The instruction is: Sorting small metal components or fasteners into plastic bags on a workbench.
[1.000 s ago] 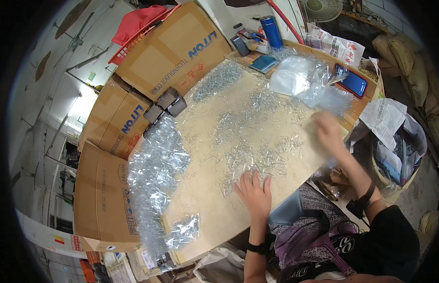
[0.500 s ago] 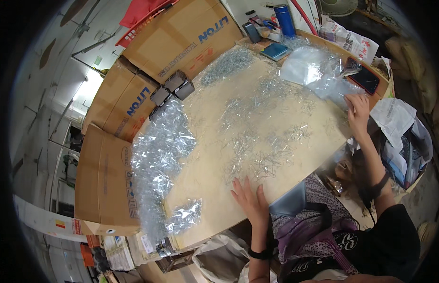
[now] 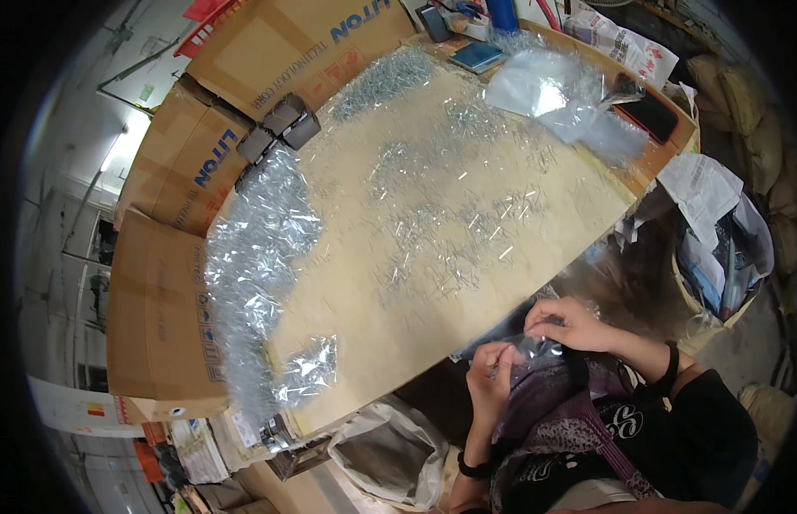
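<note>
At the table's near edge, above my lap, both hands grip a small clear plastic bag (image 3: 538,348). My left hand (image 3: 491,379) pinches its left side with fingers curled. Thumb and fingers of my right hand (image 3: 571,325) close on the other side, a little farther off. Beyond my hands, thin shiny metal pins (image 3: 454,244) lie scattered over the wooden tabletop (image 3: 364,325). A denser heap of pins (image 3: 385,81) is at the back. At the far right lies a stack of clear plastic bags (image 3: 544,90).
Shiny clear packets (image 3: 261,240) are piled along the left, with one packet (image 3: 309,372) nearer. Cardboard boxes (image 3: 163,313) wall the left and back. A phone (image 3: 651,116) lies at the right corner. An open white sack (image 3: 390,454) stands below the near edge.
My right hand has come back from the stack of bags to my lap. My left hand has left the tabletop, and both now hold a clear bag. The view has shifted slightly.
</note>
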Available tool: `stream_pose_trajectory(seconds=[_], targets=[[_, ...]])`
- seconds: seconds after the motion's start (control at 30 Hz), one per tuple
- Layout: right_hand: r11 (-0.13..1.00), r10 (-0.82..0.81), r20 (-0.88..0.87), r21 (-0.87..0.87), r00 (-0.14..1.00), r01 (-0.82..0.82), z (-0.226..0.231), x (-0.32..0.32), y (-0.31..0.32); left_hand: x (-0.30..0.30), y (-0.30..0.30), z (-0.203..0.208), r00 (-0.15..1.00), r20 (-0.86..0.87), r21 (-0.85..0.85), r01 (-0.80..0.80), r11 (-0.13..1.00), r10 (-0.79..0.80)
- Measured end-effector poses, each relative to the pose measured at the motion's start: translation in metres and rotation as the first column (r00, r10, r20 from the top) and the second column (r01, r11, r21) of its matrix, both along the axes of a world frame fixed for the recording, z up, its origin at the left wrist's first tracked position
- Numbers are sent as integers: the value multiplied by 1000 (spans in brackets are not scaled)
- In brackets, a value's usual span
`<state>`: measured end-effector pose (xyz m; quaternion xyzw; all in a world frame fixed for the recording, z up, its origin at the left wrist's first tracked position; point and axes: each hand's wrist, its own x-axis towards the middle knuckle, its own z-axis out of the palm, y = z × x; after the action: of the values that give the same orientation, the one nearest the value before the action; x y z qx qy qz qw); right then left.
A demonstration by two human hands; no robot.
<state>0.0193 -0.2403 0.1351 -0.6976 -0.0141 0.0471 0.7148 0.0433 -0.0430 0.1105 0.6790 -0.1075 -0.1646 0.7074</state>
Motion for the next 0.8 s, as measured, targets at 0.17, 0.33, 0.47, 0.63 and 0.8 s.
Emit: stream_pose_trajectory(seconds=[0.17,0.33,0.47,0.63,0.8], targets=[[929,195,360,-366,913,-55,-11,-5,6,-16,9,-1,992,85,222,75,972,-96],[977,210,-211,73,955,-199,-31,-19,0,-19,15,9,955,-194,166,257,952,-224],[958,282,-193,8,940,-286,-63,-32,-4,-21,46,-41,913,-235,173,377,910,-334],[716,332,222,-692,917,-92,-105,-45,-7,-22,41,-69,903,-5,544,363,756,-430],[825,-190,63,-530,980,194,-99,-45,21,-33,39,-101,960,196,450,95,888,-202]])
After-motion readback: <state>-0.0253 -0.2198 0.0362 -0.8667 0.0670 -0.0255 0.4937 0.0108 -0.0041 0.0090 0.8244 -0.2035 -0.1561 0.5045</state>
